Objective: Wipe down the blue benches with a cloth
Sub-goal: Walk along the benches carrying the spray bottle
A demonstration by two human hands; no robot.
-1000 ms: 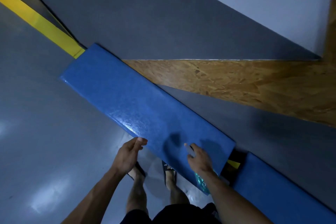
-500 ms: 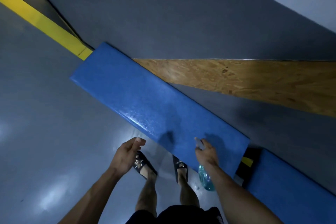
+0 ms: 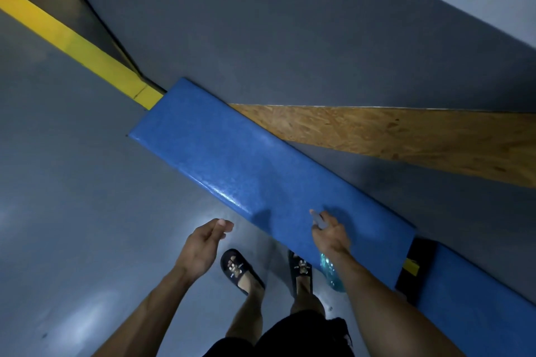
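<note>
Two long blue padded vinyl benches (image 3: 261, 171) are sitting end to end along the grey wall (the near one glossy). The right hand (image 3: 330, 233) is gripping one clear teal spray bottle (image 3: 332, 272); the left hand (image 3: 204, 243) is hanging loosely curled, holding nothing.

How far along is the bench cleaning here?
Early, it seems. The nearer blue bench shows a wet-looking sheen along its front edge. The right hand holds a spray bottle over it; the left hand is empty. No cloth is in view, so wiping looks still ahead, as does the second bench.
</note>
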